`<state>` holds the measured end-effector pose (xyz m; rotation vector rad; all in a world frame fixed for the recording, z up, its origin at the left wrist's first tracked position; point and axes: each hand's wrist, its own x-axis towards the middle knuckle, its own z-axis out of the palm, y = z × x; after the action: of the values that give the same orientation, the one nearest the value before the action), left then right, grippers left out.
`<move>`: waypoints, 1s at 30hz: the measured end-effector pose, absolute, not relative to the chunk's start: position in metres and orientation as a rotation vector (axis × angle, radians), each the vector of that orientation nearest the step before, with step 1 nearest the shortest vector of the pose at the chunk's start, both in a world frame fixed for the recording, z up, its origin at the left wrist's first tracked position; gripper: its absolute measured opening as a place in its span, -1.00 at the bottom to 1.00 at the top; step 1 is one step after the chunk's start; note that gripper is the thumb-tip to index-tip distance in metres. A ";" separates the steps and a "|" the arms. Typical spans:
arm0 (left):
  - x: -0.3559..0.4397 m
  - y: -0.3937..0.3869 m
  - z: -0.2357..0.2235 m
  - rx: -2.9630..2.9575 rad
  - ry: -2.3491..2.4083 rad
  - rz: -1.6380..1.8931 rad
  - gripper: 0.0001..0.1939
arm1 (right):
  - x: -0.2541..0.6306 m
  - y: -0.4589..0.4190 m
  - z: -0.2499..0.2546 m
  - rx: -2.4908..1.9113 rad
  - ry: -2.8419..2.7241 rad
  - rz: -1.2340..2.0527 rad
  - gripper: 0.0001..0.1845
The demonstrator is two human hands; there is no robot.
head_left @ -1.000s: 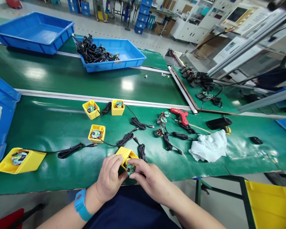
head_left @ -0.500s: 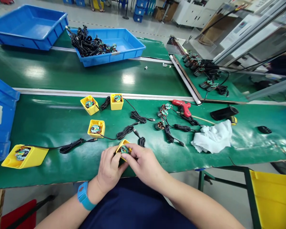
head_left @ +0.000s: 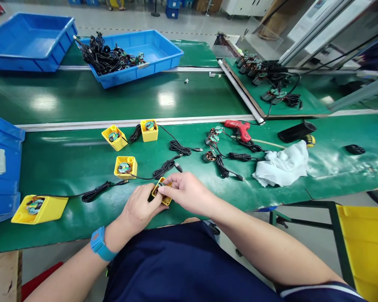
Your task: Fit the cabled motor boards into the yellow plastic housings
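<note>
Green conveyor bench (head_left: 66,222) under bright factory light; near its front edge, a small yellow plastic holder (head_left: 162,191), tilted, open side up, long axis slanting from far left to near right. Left hand (head_left: 140,206) curled around its near-left side, fingers closed, blue wristband (head_left: 97,244) at the wrist. Right hand (head_left: 186,193) reaching across, palm down, narrow pinch on a round circuit board (head_left: 160,185) inside; forearms angled inward.

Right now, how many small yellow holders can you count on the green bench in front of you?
5: one yellow holder between the left hand and right hand, a far-left holder, a middle holder, a rear-left holder and a rear-right holder.
</note>
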<state>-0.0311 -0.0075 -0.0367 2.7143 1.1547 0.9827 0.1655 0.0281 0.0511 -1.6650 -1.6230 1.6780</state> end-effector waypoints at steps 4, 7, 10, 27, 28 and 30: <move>-0.036 -0.001 -0.034 2.746 1.099 0.952 -0.71 | 0.167 0.030 0.051 -1.646 -1.606 1.691 -0.79; -0.041 -0.002 -0.039 2.718 1.061 1.017 -0.69 | 0.167 0.037 0.054 -1.637 -1.590 1.769 -0.77; -0.042 -0.004 -0.043 2.687 1.044 1.037 -0.71 | 0.162 0.044 0.058 -1.637 -1.632 1.753 -0.78; -0.035 -0.004 -0.039 2.753 1.137 0.810 -0.87 | 0.154 0.037 0.063 -1.668 -1.884 1.529 -0.77; -0.035 -0.004 -0.038 2.734 1.126 0.821 -0.88 | 0.154 0.040 0.064 -1.659 -1.890 1.558 -0.77; -0.035 -0.004 -0.038 2.710 1.096 0.861 -0.87 | 0.154 0.048 0.067 -1.646 -1.899 1.617 -0.79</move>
<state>-0.0347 -0.0044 -0.0378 2.7101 1.0964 0.8608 0.1540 0.0478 0.0668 -1.6460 -1.8987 1.6174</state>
